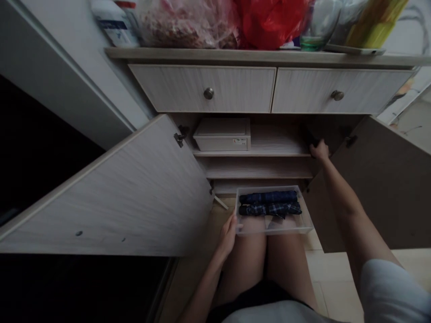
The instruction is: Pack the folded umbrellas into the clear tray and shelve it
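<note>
Bare thighs [244,262] of person, w/ grey shirt hem [276,314] at btm edge and grey sleeve [390,291] at lower right. Clear plastic tray [305,222], shallow, rectangular, see-through walls, rests on thighs. Inside tray: two rolled navy plaid items [269,202] lying side by side, prob. compact umbrellas, though dim light leaves this uncertain. Left hand [227,235] holds near left edge of tray, fingers curled narrowly around rim. Right hand [319,150] raised at right side of cabinet [256,168], fingers curled narrowly against dark interior; cannot tell if it grips anything. Cabinet's left door [101,193] and right door [380,188] stand wide open on either side of tray. Inside, white lidded box [222,134] sits on upper shelf, away from right hand. Above doors, two drawers [202,89] w/ round metal knobs [208,93]. On cabinet top [235,54]: red plastic bag [269,22], pink bag [185,22], glass [319,24]. Beige floor tiles [336,269] at lower right.
</note>
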Demonstrator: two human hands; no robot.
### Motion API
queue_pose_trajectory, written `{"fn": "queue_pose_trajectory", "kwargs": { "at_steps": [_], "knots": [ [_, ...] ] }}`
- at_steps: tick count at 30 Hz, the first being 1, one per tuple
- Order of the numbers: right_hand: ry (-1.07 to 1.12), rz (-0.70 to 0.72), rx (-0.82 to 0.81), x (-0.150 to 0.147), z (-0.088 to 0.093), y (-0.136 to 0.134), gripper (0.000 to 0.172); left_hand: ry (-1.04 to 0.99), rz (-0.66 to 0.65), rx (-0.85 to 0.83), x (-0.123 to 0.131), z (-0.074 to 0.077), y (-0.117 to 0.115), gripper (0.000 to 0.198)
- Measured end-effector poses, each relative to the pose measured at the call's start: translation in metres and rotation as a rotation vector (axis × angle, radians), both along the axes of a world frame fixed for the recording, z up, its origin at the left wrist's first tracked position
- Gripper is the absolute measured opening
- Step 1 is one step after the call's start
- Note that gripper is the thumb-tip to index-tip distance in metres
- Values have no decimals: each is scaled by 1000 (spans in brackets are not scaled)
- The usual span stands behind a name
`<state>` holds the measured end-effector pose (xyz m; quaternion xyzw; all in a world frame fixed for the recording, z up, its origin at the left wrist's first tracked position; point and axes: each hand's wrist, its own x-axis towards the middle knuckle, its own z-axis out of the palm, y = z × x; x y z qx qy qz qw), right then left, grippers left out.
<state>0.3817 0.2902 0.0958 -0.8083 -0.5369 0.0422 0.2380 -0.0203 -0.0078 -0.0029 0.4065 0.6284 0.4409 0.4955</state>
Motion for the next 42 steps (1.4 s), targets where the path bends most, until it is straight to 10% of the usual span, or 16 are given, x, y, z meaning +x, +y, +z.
{"fn": "queue_pose_trajectory", "kwargs": {
  "at_steps": [6,14,24,38,42],
  "knots": [
    [514,427,310,-15,-5,-77,53,-18,6,2,1,5,-1,90],
    [475,987,3,-43,14,-208,50,-14,-14,25,5,6,-2,70],
    [137,1307,-230,-63,-14,-241,41,69,-21,118,7,7,-1,50],
    [70,1328,-241,-80,-30,-232,35,59,-42,142,5,4,0,50],
    [330,944,26,-62,-42,-228,57,80,-54,136,4,4,0,53]
  ]
}}
